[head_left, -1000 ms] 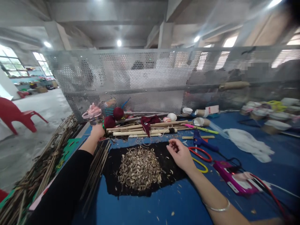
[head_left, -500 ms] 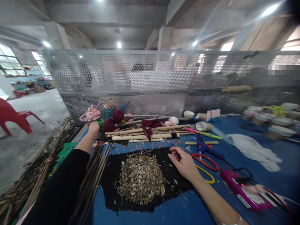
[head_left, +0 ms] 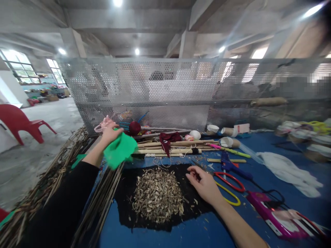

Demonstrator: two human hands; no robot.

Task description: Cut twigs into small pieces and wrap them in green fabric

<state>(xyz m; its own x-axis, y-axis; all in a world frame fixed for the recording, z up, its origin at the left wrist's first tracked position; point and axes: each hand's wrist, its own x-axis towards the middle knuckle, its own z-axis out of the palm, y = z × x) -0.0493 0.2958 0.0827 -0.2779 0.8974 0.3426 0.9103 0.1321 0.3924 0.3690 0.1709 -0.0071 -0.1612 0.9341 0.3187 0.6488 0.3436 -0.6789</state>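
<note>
My left hand (head_left: 111,133) is closed on a bright green cloth (head_left: 121,148), which hangs down over the upper ends of a bundle of thin brown sticks (head_left: 107,193). A small pink item (head_left: 102,126) shows just behind that hand. My right hand (head_left: 200,178) rests at the right side of a black cloth (head_left: 144,225), its fingers loosely curled, the thumb apart and nothing visible in them. On the black cloth lies a heap of dry brown and pale flakes or husks (head_left: 159,196). Scissors with red and yellow handles (head_left: 230,182) are just right of my right hand.
Wooden rods (head_left: 168,151), a dark red ball (head_left: 134,128) and dark red fabric (head_left: 169,139) lie along the back. To the right are a blue glue gun (head_left: 232,167), a magenta device (head_left: 274,213) and white cloth (head_left: 289,170). A perforated metal screen (head_left: 144,89) stands behind.
My left hand has lifted the green cloth from the back left and brought it slightly right and nearer. My right hand stays by the black cloth. The view has shifted a little left.
</note>
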